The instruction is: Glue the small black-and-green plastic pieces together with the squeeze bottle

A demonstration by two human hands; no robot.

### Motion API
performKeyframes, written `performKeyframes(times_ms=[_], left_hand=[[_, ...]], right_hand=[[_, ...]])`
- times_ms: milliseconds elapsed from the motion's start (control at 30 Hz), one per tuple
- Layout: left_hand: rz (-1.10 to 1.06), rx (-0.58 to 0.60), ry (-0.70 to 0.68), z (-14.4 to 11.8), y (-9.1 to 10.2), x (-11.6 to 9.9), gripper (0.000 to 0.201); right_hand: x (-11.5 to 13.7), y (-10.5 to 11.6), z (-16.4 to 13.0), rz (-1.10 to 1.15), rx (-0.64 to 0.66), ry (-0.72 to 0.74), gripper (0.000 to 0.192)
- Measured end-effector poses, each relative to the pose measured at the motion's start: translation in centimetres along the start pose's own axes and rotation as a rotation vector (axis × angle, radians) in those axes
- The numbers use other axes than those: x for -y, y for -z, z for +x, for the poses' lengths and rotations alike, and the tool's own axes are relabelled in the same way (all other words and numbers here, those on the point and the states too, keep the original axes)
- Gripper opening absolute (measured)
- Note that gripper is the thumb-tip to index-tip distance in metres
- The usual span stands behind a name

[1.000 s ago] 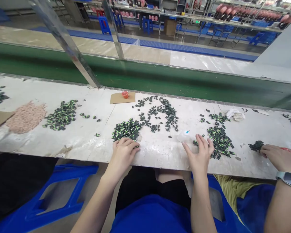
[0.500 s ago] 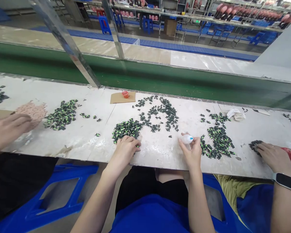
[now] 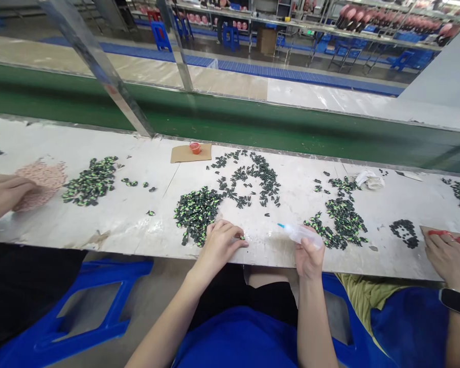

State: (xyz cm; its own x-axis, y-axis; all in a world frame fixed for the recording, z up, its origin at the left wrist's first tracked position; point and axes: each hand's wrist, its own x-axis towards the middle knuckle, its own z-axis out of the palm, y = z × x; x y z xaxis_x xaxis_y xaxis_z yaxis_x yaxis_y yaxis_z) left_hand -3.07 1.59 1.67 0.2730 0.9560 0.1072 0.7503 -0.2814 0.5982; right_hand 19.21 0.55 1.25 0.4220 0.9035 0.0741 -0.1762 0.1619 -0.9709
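Two hands at the bench edge, lower centre of the frame

What lies under the left hand (image 3: pixel 221 241) fingertips is too small to tell, perhaps one dark green part; that hand rests palm down, fingers pressed together, just right of the nearest parts pile (image 3: pixel 196 211). The right hand (image 3: pixel 309 255) is curled around a clear squeeze bottle (image 3: pixel 299 232), blue tip pointing left. Co-workers' hands are cut off at both frame edges.

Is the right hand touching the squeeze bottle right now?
Touching. The head view shows the right hand wrapped around the clear squeeze bottle, its blue tip pointing left toward the left hand.
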Motion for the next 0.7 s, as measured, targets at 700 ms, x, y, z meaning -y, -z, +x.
performKeyframes(times_ms=[700], left_hand=[[-0.055,-0.079,0.004,-0.7,-0.2,1.0,0.008]], right_hand=[[0.3,-4.5,-2.4,-0.359,0.115,-0.112,0.026]])
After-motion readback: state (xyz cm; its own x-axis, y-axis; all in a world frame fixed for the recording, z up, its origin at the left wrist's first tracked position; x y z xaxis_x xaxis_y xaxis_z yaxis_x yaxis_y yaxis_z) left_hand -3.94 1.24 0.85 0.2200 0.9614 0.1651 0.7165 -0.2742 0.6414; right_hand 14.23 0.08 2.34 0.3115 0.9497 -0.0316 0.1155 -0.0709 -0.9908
